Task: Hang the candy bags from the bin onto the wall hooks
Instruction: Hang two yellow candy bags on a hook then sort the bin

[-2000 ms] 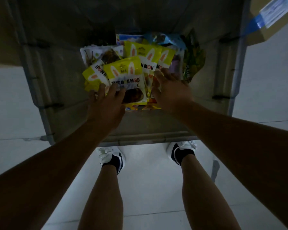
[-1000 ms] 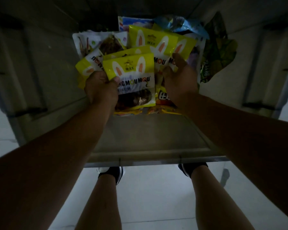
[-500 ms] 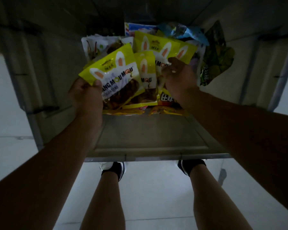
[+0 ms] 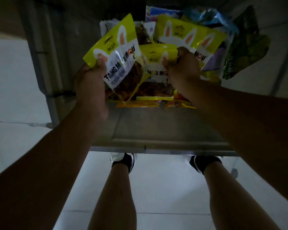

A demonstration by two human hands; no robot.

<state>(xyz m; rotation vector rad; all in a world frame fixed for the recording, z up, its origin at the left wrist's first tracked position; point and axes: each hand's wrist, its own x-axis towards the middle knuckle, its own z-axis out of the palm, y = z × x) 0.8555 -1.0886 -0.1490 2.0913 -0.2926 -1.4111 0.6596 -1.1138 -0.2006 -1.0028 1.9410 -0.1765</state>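
A grey plastic bin (image 4: 156, 143) stands on the floor in front of me, with several candy bags piled at its far end. My left hand (image 4: 90, 85) grips a yellow candy bag (image 4: 120, 58) with white rabbit ears by its left edge, lifted and tilted above the pile. My right hand (image 4: 181, 70) pinches the top right corner of a second yellow candy bag (image 4: 156, 63), which lies on the pile beside the first. More yellow bags (image 4: 189, 35), a blue bag (image 4: 211, 17) and a green bag (image 4: 246, 45) lie behind. No wall hooks are in view.
The bin's near half shows bare grey bottom (image 4: 156, 125). My legs and shoes (image 4: 123, 160) stand on pale floor tiles (image 4: 165, 188) right at the bin's near rim. The bin's left wall (image 4: 45, 63) rises beside my left hand.
My left hand has lifted one yellow bag off the pile and tilted it up to the left. My right hand has closed on the top corner of the bag that lay beneath it.
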